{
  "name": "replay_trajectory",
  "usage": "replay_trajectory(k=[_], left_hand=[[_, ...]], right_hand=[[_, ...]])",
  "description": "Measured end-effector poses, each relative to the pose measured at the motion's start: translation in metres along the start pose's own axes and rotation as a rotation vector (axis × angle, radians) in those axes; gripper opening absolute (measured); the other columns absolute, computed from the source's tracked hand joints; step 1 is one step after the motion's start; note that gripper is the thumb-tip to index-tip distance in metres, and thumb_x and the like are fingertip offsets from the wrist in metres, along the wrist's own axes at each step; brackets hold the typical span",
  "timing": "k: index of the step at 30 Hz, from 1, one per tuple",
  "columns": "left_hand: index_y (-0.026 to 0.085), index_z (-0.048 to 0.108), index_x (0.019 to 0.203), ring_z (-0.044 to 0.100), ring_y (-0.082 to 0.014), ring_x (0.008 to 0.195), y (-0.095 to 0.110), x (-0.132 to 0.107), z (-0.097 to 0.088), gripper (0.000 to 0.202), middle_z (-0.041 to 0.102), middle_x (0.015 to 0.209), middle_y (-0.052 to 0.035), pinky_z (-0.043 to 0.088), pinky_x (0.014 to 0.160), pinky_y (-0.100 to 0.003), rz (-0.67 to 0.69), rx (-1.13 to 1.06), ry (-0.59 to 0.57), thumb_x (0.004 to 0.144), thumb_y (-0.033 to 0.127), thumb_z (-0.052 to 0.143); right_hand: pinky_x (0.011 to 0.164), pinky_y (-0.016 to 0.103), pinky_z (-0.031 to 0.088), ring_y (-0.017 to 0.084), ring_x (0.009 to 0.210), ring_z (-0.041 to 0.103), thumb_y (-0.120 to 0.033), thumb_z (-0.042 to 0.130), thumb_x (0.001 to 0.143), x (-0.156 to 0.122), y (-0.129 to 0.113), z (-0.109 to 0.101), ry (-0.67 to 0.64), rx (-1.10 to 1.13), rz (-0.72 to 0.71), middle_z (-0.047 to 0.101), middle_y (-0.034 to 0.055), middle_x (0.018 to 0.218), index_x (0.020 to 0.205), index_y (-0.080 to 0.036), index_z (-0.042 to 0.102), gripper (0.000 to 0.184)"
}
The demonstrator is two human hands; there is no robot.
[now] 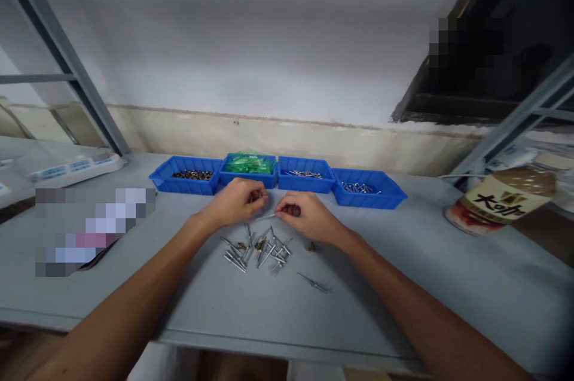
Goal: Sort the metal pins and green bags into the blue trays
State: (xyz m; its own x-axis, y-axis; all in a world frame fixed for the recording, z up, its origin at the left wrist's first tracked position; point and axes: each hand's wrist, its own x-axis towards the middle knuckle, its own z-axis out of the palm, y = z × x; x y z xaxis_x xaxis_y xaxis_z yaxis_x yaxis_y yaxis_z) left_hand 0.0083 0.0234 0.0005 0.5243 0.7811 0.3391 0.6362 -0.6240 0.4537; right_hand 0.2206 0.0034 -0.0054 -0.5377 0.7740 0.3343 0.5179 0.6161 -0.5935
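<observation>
Right hand (307, 215) pinches a slim metal pin (268, 216); left hand (235, 201) curls, grip unclear! Pile of metal pieces (268, 252) covers mid-counter (215, 309), blue trays (368, 198) stocked: plenty left, seemingly.

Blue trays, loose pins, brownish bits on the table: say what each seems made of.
Blue trays: probably moulded plastic, slightly glossy, with ribbed walls. Loose pins: metal by their bright silvery shine, which metal unclear. Brownish bits: perhaps metal with a bronze-toned finish, too small to settle.
</observation>
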Motion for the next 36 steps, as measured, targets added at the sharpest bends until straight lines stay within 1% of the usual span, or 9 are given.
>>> replay_trajectory(k=[2, 4, 8, 14, 18, 21, 27, 30, 36], left_hand=[[0.016, 0.063, 0.073, 0.046, -0.0097, 0.056, 0.002, 0.001, -0.001, 0.030, 0.056, 0.060, 0.0028, 0.033, 0.056, -0.023, -0.020, -0.013, 0.010, 0.091, 0.034, 0.048], [0.016, 0.063, 0.071, 0.047, -0.0098, 0.056, 0.004, 0.001, -0.002, 0.040, 0.056, 0.059, 0.0022, 0.033, 0.057, -0.024, -0.037, -0.017, 0.010, 0.096, 0.038, 0.041], [0.017, 0.063, 0.074, 0.050, -0.0096, 0.056, 0.006, 0.002, -0.001, 0.040, 0.060, 0.062, 0.0018, 0.036, 0.059, -0.024, -0.050, -0.059, 0.007, 0.098, 0.037, 0.038], [0.017, 0.058, 0.073, 0.049, -0.0096, 0.057, 0.008, 0.002, 0.000, 0.034, 0.057, 0.063, 0.0025, 0.036, 0.058, -0.024, -0.044, -0.119, 0.045, 0.096, 0.035, 0.041], [0.017, 0.054, 0.073, 0.049, -0.0098, 0.060, 0.012, 0.000, -0.001, 0.030, 0.055, 0.065, 0.0029, 0.035, 0.057, -0.023, -0.001, -0.126, 0.104, 0.095, 0.033, 0.043], [0.017, 0.052, 0.070, 0.047, -0.0097, 0.059, 0.017, -0.001, -0.002, 0.032, 0.053, 0.063, 0.0028, 0.034, 0.057, -0.024, 0.062, -0.068, 0.139, 0.097, 0.031, 0.041], [0.016, 0.054, 0.073, 0.046, -0.0100, 0.059, 0.021, -0.002, -0.002, 0.030, 0.052, 0.063, 0.0028, 0.034, 0.058, -0.024, 0.122, -0.021, 0.127, 0.097, 0.027, 0.040], [0.016, 0.057, 0.075, 0.046, -0.0098, 0.060, 0.023, -0.002, -0.001, 0.026, 0.053, 0.064, 0.0029, 0.034, 0.059, -0.024, 0.155, 0.000, 0.084, 0.095, 0.023, 0.042], [0.017, 0.052, 0.068, 0.042, -0.0105, 0.058, 0.031, -0.003, 0.006, 0.026, 0.048, 0.062, 0.0027, 0.033, 0.059, -0.025, 0.226, 0.038, 0.037, 0.092, 0.020, 0.044]], right_hand=[[0.061, 0.024, 0.044, 0.011, 0.063, 0.056, -0.015, 0.061, 0.080, 0.002, 0.005, -0.004, 0.123, 0.017, 0.031, 0.066, 0.0010, 0.073, 0.080, -0.017, 0.071, 0.010], [0.061, 0.024, 0.045, 0.012, 0.065, 0.058, -0.018, 0.061, 0.081, 0.003, 0.009, -0.006, 0.236, 0.045, 0.059, 0.068, 0.0014, 0.074, 0.080, -0.017, 0.070, 0.009], [0.062, 0.026, 0.048, 0.014, 0.069, 0.061, -0.021, 0.060, 0.081, 0.005, 0.012, -0.006, 0.344, 0.123, 0.101, 0.070, 0.0027, 0.078, 0.081, -0.018, 0.070, 0.010], [0.067, 0.029, 0.051, 0.015, 0.073, 0.063, -0.025, 0.061, 0.081, 0.004, 0.008, -0.004, 0.366, 0.196, 0.093, 0.071, 0.0037, 0.081, 0.081, -0.018, 0.070, 0.012], [0.068, 0.031, 0.052, 0.014, 0.070, 0.063, -0.032, 0.067, 0.077, 0.005, 0.007, -0.005, 0.355, 0.395, 0.134, 0.071, 0.0038, 0.078, 0.081, -0.017, 0.071, 0.016], [0.067, 0.030, 0.053, 0.014, 0.070, 0.063, -0.036, 0.071, 0.074, 0.006, 0.007, -0.007, 0.407, 0.546, 0.175, 0.070, 0.0037, 0.076, 0.081, -0.018, 0.072, 0.020], [0.071, 0.034, 0.057, 0.016, 0.074, 0.066, -0.037, 0.075, 0.071, 0.007, 0.008, -0.005, 0.461, 0.699, 0.194, 0.073, 0.0052, 0.082, 0.084, -0.019, 0.073, 0.023], [0.073, 0.034, 0.057, 0.017, 0.079, 0.067, -0.035, 0.075, 0.070, 0.007, 0.005, -0.003, 0.459, 0.758, 0.191, 0.073, 0.0051, 0.085, 0.088, -0.019, 0.074, 0.024], [0.072, 0.033, 0.056, 0.017, 0.084, 0.064, -0.033, 0.074, 0.073, 0.006, 0.002, 0.000, 0.419, 0.759, 0.177, 0.070, 0.0055, 0.091, 0.095, -0.020, 0.073, 0.026]])
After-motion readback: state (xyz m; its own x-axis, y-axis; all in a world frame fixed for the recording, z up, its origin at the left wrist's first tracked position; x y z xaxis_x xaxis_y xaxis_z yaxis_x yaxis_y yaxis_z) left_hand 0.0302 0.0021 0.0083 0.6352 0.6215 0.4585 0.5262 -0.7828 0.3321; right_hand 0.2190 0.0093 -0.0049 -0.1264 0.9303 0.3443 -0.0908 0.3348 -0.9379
